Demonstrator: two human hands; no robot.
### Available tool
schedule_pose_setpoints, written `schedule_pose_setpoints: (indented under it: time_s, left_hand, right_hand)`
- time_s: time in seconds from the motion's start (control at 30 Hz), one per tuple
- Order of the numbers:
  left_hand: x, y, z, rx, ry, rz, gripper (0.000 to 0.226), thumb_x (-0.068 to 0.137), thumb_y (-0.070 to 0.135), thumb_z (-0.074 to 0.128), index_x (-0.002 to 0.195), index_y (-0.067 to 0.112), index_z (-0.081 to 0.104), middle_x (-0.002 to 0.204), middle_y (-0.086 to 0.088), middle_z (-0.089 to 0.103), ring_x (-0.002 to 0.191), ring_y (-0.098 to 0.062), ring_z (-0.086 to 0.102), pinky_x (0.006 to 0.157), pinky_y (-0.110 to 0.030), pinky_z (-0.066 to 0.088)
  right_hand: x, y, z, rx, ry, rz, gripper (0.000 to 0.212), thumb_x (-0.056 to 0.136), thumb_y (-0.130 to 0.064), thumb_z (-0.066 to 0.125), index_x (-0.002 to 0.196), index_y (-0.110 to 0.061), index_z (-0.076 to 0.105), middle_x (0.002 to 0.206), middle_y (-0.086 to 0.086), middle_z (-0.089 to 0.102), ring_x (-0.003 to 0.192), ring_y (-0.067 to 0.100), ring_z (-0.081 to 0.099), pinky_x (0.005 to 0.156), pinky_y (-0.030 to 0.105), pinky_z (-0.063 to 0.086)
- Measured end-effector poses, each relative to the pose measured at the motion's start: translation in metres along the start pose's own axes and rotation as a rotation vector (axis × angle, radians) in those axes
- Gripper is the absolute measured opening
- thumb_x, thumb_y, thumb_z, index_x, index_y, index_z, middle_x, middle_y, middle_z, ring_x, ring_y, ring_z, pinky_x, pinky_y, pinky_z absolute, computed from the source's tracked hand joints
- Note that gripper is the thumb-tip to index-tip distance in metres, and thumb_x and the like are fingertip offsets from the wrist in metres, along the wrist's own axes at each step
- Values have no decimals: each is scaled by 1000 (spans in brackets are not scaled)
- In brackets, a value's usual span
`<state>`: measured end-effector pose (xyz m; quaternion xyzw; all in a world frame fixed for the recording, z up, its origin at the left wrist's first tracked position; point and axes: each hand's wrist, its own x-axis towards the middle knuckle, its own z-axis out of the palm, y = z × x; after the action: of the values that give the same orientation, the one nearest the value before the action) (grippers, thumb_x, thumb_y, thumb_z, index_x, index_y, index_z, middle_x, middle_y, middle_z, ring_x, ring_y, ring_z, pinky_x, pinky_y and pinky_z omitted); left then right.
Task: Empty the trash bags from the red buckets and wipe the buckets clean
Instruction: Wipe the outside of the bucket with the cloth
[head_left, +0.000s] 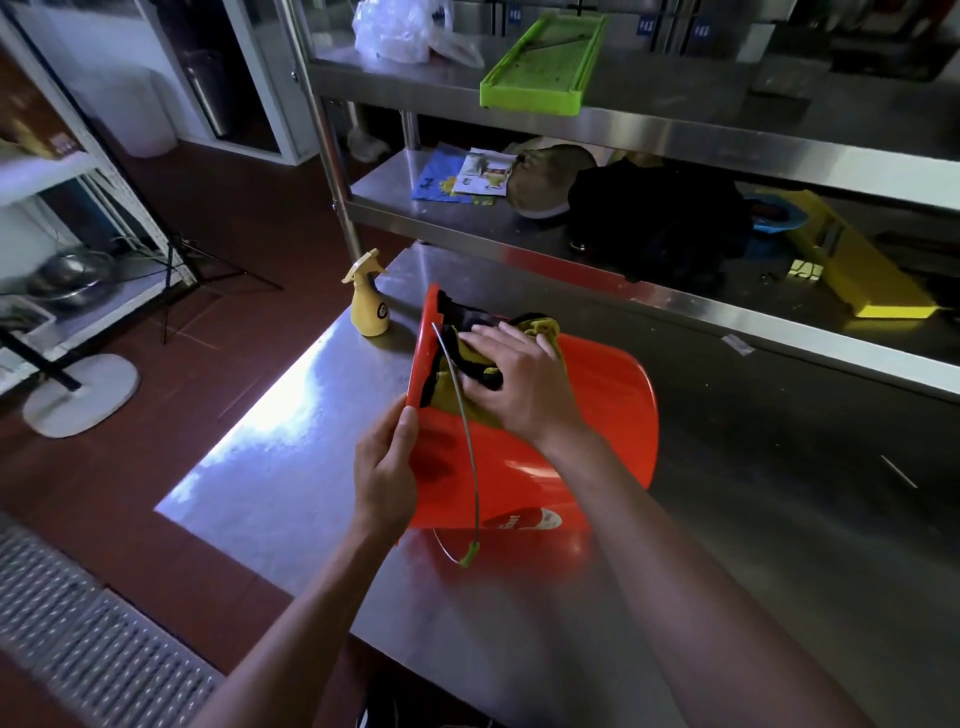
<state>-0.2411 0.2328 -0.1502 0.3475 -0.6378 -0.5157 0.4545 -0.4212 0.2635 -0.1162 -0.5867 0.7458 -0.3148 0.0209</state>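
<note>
Bucket (545, 415) rim gripped by left hand (387, 467); right hand (524, 384) presses cloth (467, 374) flat-fingered.

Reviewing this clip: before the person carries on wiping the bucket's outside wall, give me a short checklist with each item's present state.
1. Bucket lying on its side on the steel table: ok.
2. Left hand holds the rim to steady it: ok.
3. Right hand presses the yellow cloth flat against the bucket near its rim: ok.
4. Trash bag out of the bucket: cannot tell, the inside faces away.
5. Wire handle clear of the cloth: not ok, it crosses over it.
6. Spray bottle upright, apart from the bucket, within sight: ok.
</note>
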Motion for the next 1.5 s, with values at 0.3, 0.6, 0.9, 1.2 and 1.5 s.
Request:
schedule_pose_setpoints:
  time_s: [0.3, 0.6, 0.9, 1.2, 1.5]
  left_hand:
    - [5, 1, -9, 9, -80, -98, 36, 99, 32, 45, 100, 6, 69, 81, 1, 73, 76, -18, 69, 69, -31, 55]
    - [86, 56, 18, -2, -112, -494, 47, 100, 62, 54, 92, 19, 71, 79, 0, 74, 71, -16, 71, 70, -31, 61]
    - [69, 46, 42, 235, -44, -182, 46, 104, 50, 53, 78, 11, 54, 71, -9, 46, 63, -22, 45, 60, -36, 40]
    - [43, 39, 47, 186, -76, -46, 53, 110, 33, 50, 63, 9, 47, 50, 6, 41, 44, -5, 38, 47, -26, 33]
    - [29, 27, 34, 123, -134, 22, 47, 111, 31, 48, 67, 14, 46, 57, 8, 38, 54, -9, 37, 54, -30, 29]
  right_hand:
    - [-44, 45, -14, 0, 148, 124, 51, 89, -50, 56, 131, -22, 66, 141, -3, 61, 141, 23, 46, 116, 55, 31]
    - [-84, 37, -14, -12, 184, 106, 57, 92, -57, 47, 136, -23, 62, 147, -5, 55, 147, 19, 37, 122, 50, 20]
    - [-119, 71, -22, -1, 283, 254, 50, 95, -46, 56, 138, -21, 60, 149, -4, 53, 149, 18, 34, 119, 56, 24]
    - [-123, 91, -31, 74, 393, 441, 44, 95, -27, 68, 135, -10, 61, 149, 7, 53, 147, 28, 35, 111, 61, 35]
    - [-84, 68, -36, -69, 201, 322, 56, 96, -48, 53, 144, -20, 54, 153, -3, 48, 148, 24, 32, 120, 51, 17]
